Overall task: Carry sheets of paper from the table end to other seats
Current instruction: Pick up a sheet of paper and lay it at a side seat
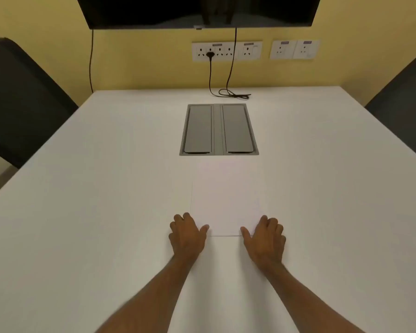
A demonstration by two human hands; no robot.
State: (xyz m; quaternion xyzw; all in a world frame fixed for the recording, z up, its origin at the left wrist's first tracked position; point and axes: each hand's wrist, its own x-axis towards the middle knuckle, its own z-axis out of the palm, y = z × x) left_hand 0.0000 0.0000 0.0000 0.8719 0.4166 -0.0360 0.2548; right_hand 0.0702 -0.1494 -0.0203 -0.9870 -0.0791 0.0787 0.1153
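Paper: white sheets of paper (226, 200) lie flat on the tabletop (94, 212), long side running near to far, just near of the grey hatch; how many sheets there are cannot be told.
Left hand: left hand (187, 234) rests palm down at the paper's near left corner, thumb touching the edge, fingers (181, 218) loosely curled on the tabletop, gripping nothing.
Right hand: right hand (265, 236) mirrors it at the near right corner, thumb on the edge, fingers bent, nothing gripped.
Hatch: grey two-lid cable hatch (219, 129) set into the tabletop centre, lids closed.
Far wall: dark screen (197, 10), socket strip (226, 51) with one black plug in.
Chairs: dark chair backs left (17, 104) and right (404, 97).
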